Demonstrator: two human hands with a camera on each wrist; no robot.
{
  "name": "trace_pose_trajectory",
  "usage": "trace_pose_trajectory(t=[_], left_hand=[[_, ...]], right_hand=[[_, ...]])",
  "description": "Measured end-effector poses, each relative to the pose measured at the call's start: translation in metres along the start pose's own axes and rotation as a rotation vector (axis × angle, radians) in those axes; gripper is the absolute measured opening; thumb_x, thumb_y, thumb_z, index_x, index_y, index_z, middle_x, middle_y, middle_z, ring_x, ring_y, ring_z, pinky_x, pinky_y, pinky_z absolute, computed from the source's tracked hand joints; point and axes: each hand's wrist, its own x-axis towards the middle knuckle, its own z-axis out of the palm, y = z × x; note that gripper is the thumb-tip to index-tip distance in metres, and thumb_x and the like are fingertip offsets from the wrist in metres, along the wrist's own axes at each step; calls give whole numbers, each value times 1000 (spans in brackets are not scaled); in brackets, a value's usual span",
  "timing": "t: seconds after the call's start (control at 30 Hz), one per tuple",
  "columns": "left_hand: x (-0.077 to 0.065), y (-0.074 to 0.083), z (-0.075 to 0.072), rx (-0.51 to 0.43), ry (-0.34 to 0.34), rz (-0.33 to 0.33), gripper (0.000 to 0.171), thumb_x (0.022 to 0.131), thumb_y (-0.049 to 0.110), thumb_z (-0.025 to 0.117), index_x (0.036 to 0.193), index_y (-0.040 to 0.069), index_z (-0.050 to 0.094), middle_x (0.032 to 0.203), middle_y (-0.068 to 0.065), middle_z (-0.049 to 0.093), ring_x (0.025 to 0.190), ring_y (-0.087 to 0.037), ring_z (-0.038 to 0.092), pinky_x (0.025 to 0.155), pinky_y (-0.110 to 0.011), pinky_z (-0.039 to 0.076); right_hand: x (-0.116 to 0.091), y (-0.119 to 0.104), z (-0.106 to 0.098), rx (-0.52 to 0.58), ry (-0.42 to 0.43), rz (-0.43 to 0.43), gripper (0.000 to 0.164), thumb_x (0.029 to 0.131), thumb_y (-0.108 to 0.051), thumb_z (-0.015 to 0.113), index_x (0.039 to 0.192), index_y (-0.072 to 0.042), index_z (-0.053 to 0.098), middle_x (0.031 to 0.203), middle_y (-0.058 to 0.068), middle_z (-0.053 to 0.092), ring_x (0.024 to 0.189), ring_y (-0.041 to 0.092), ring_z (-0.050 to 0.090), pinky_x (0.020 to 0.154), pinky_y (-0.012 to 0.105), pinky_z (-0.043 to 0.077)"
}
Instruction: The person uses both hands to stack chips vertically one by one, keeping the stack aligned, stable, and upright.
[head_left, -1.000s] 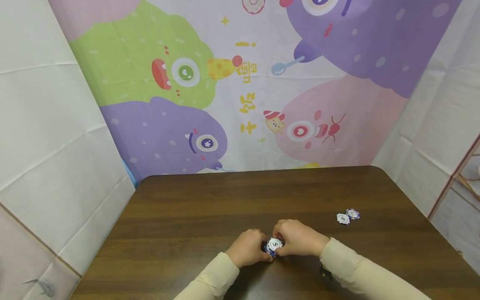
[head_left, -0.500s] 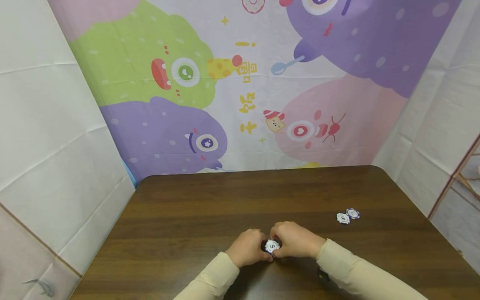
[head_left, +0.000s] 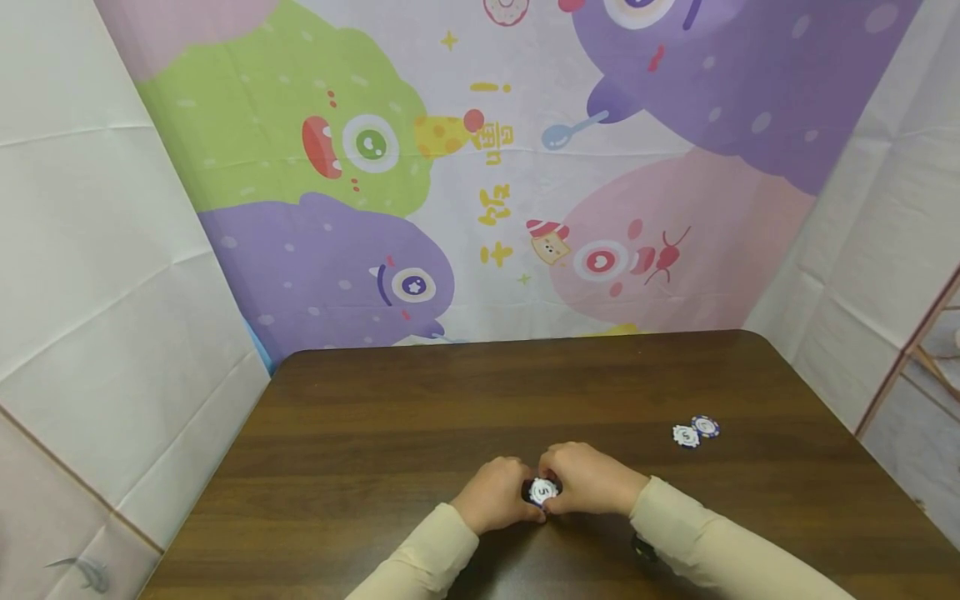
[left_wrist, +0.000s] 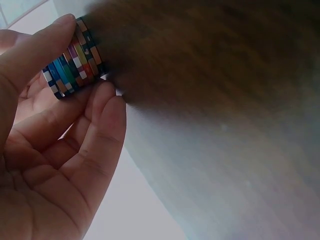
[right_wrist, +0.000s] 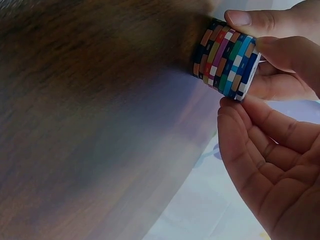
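A stack of several poker chips (head_left: 543, 492) stands on the brown table between the hands, a white-faced chip marked 5 on top. From the left, my left hand (head_left: 495, 496) holds the stack, thumb (left_wrist: 55, 37) on one side and fingers on the other. My right hand (head_left: 596, 481) pinches its upper end from the right, with the thumb (right_wrist: 287, 52) at the top chips. Striped edges in blue, green, red, purple and black line up along the stack (right_wrist: 225, 62) in the right wrist view. Fingers hide part of the stack's sides.
Two loose chips lie at the table's right: a white one (head_left: 686, 436) and a blue-edged one (head_left: 706, 426), touching or slightly overlapping. Behind the brown table (head_left: 420, 400) hangs a cartoon-printed cloth (head_left: 495, 308). White panels flank both sides.
My right hand has shifted slightly left, bringing the white top chip from an offset position into line with the stack. The left hand has stayed in place.
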Motion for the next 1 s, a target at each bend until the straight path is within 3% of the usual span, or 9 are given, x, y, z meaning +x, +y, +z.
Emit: trace_pose_trajectory(t=[1.0], left_hand=[[0,1,0,11,9,1,25,62,34,81,73,17,66,65,12,54,60,-1,43,55,-19,36]], right_hand=[[-1,1,1,21,1,-5,22,67,-22,73,85,-11,66,79,-7,58,66,1,45,59,18,40]])
